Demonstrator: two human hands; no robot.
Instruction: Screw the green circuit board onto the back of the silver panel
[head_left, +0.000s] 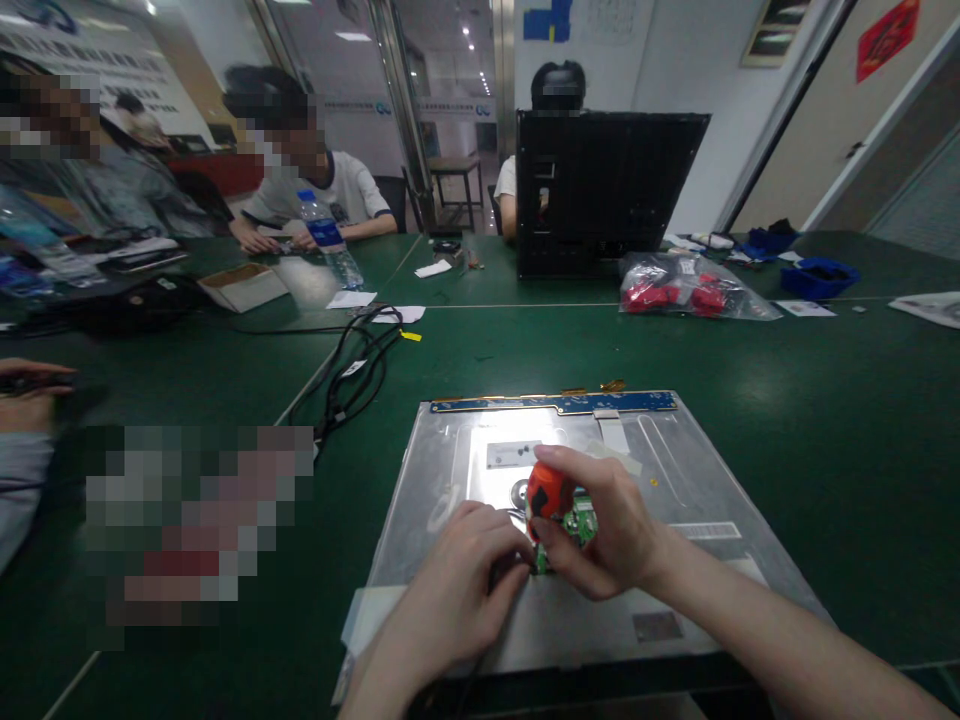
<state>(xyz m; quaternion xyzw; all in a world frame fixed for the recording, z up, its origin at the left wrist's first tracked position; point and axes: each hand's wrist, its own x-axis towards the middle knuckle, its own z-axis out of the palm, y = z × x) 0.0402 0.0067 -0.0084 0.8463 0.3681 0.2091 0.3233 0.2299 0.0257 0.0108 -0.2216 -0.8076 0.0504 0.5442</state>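
Note:
A silver display panel (420,500) lies on the green table, with a blue circuit strip (622,402) along its far edge. Near its middle sits a small green circuit board (581,520). My right hand (611,520) grips an orange and black screwdriver handle (550,490) from above, over the board's left side; the tip is hidden. My left hand (472,570) has its fingers closed at the board's left edge, beside the screwdriver. What those fingers hold, if anything, is hidden.
Black cables (367,365) lie left of the panel. Beyond it stand a black monitor (607,190), a bag of red parts (690,290) and a water bottle (330,240). People sit across the table (525,345), and another person's hand (34,385) shows at left.

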